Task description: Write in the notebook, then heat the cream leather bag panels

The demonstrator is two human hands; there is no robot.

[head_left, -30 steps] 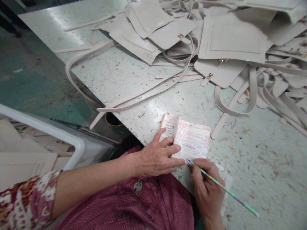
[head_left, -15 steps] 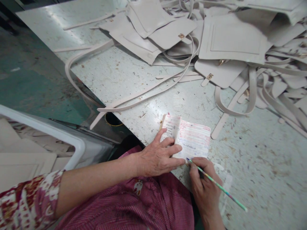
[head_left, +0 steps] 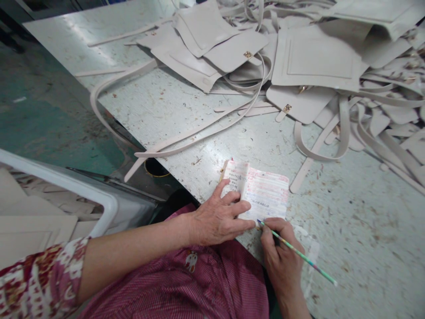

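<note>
Here's the small open notebook with pink-ruled, handwritten pages (head_left: 265, 195), lying flat on the scuffed, speckled pale-grey worktable (head_left: 348, 230), right at the near edge. The left hand (head_left: 215, 219) is spread across the notebook's left page, fingers flat and pressing down, closed round nothing. The right hand (head_left: 282, 261), just below the notebook's lower right corner, is pinched tight on a slim green-and-pastel striped pen (head_left: 299, 253); its blue tip touches the bottom of the right page, close beside the left forefinger.

Beyond the notebook sits a heap of cream leatherette bag panels with small gold clasps (head_left: 315, 57), and long cream straps (head_left: 199, 133) trail toward the notebook, one end just off its right side. Left of the notebook, past the table edge, is a white plastic crate (head_left: 109, 204).

Now the risks, as I judge them. The notebook is perched at the lip, so if that flat hand eases off, the pages could spring shut or the book slide into the lap. The tip is at the very foot of the page, so one long stroke could run off onto the table or mark that pale strap
</note>
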